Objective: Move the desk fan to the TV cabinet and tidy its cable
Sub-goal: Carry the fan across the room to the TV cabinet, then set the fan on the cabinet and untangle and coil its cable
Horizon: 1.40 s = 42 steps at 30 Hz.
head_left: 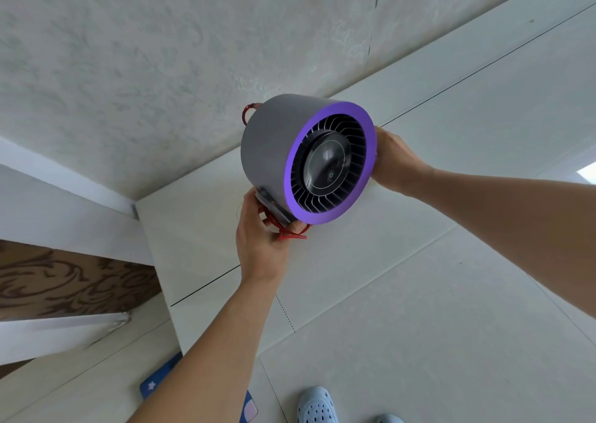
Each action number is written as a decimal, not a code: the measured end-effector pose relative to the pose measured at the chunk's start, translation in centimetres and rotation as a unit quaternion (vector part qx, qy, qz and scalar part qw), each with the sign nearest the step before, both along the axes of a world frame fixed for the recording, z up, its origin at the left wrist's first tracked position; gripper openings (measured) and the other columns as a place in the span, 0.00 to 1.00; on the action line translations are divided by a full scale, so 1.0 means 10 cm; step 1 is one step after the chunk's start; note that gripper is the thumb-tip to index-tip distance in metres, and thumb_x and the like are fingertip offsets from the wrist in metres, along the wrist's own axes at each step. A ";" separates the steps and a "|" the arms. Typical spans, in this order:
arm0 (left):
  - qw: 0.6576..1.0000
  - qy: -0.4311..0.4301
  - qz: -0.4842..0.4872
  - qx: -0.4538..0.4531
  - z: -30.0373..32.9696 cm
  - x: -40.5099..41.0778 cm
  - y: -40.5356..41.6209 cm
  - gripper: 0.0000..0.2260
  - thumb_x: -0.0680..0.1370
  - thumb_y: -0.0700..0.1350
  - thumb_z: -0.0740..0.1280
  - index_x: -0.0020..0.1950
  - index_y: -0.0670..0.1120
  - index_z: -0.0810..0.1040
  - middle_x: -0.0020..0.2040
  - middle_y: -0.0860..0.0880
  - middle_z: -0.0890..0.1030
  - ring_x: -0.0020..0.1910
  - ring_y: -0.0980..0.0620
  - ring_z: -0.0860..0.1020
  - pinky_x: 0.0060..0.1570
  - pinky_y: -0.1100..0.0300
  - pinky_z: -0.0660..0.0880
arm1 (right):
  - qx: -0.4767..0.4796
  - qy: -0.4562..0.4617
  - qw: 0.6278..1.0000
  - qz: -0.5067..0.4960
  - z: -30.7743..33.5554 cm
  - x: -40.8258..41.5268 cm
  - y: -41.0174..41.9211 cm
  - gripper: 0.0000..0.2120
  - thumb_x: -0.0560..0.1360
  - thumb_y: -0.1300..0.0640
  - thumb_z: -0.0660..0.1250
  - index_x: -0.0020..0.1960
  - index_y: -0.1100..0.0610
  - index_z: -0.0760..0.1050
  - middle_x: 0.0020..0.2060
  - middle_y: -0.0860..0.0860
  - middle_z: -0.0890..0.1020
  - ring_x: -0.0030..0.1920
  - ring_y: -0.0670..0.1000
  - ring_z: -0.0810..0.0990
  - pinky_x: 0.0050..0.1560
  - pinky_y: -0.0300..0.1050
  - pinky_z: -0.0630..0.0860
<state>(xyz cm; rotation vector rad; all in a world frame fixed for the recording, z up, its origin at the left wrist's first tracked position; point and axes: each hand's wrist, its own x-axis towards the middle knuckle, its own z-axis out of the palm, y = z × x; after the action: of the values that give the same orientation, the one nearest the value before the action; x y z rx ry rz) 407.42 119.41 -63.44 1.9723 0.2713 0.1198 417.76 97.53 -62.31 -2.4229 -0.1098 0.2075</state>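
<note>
A textured pale wall (pixel 145 67) fills the far left, and a white counter (pixel 451 116) runs diagonally beside it. Light floor tiles (pixel 419 342) lie near. The grey desk fan (pixel 306 158), purple-rimmed, is held up between both hands in front of the counter. The left hand (pixel 261 245) curls under its base, gripping it together with the red cable (pixel 287 229). The right hand (pixel 393 161) grasps the fan's right side; its fingers are hidden behind the fan.
</note>
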 end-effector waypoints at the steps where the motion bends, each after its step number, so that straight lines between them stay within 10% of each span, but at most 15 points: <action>1: 1.000 0.003 -0.002 -0.008 0.01 0.00 0.01 0.25 0.64 0.49 0.79 0.56 0.50 0.73 0.52 0.53 0.80 0.52 0.50 0.80 0.49 0.47 0.81 | -0.003 0.000 1.000 0.004 0.00 -0.01 0.00 0.11 0.74 0.58 0.61 0.52 0.52 0.78 0.52 0.53 0.80 0.50 0.55 0.79 0.51 0.55 0.79; 11: 0.989 0.073 -0.056 -0.119 0.13 -0.01 0.13 0.31 0.66 0.22 0.73 0.66 0.36 0.70 0.58 0.35 0.77 0.47 0.60 0.83 0.39 0.64 0.81 | -0.058 -0.040 0.997 -0.020 0.00 -0.25 -0.08 0.22 0.76 0.51 0.64 0.70 0.49 0.70 0.60 0.53 0.75 0.61 0.56 0.72 0.57 0.52 0.71; 18: 0.983 0.115 -0.097 -0.104 0.21 0.01 0.23 0.29 0.68 0.24 0.72 0.65 0.41 0.71 0.57 0.49 0.80 0.55 0.61 0.81 0.44 0.68 0.79 | -0.149 -0.108 0.982 -0.037 -0.06 -0.47 -0.03 0.27 0.76 0.59 0.65 0.75 0.54 0.66 0.75 0.55 0.64 0.74 0.58 0.60 0.76 0.56 0.55; 26: 0.983 0.142 -0.092 -0.075 0.32 0.02 0.29 0.32 0.70 0.28 0.59 0.69 0.53 0.70 0.63 0.55 0.79 0.62 0.61 0.76 0.60 0.60 0.76 | 0.038 -0.086 0.981 -0.171 -0.28 -1.24 0.51 0.14 0.75 0.65 0.61 0.59 0.58 0.76 0.57 0.54 0.75 0.57 0.57 0.73 0.55 0.53 0.73; 35: 0.986 0.034 -0.147 -0.074 0.81 0.18 0.37 0.52 0.63 0.59 0.77 0.79 0.57 0.51 0.78 0.56 0.58 0.75 0.62 0.60 0.70 0.62 0.64 | 0.136 0.032 0.977 -0.159 -0.09 -1.50 1.22 0.22 0.70 0.61 0.62 0.62 0.47 0.73 0.57 0.42 0.74 0.44 0.47 0.77 0.43 0.47 0.76; 39: 0.975 0.019 -0.218 -0.036 0.95 0.38 0.33 0.54 0.58 0.55 0.80 0.77 0.59 0.53 0.72 0.60 0.65 0.66 0.73 0.67 0.58 0.74 0.69 | 0.157 0.069 0.967 -0.188 -0.07 -1.41 1.39 0.13 0.75 0.51 0.65 0.59 0.45 0.76 0.49 0.42 0.79 0.46 0.45 0.77 0.44 0.45 0.75; 42: 0.972 0.013 -0.235 -0.019 0.97 0.44 0.34 0.48 0.58 0.53 0.82 0.74 0.60 0.61 0.68 0.60 0.71 0.66 0.62 0.72 0.61 0.65 0.73 | 0.235 0.072 0.944 -0.219 -0.09 -1.33 1.44 0.04 0.77 0.54 0.66 0.47 0.46 0.79 0.40 0.42 0.80 0.37 0.44 0.76 0.39 0.43 0.72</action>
<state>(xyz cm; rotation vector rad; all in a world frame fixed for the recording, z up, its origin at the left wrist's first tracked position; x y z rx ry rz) 411.84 122.81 -53.76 1.9491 -0.1792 -0.2166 404.49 111.96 -63.19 -1.8887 0.4003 0.1334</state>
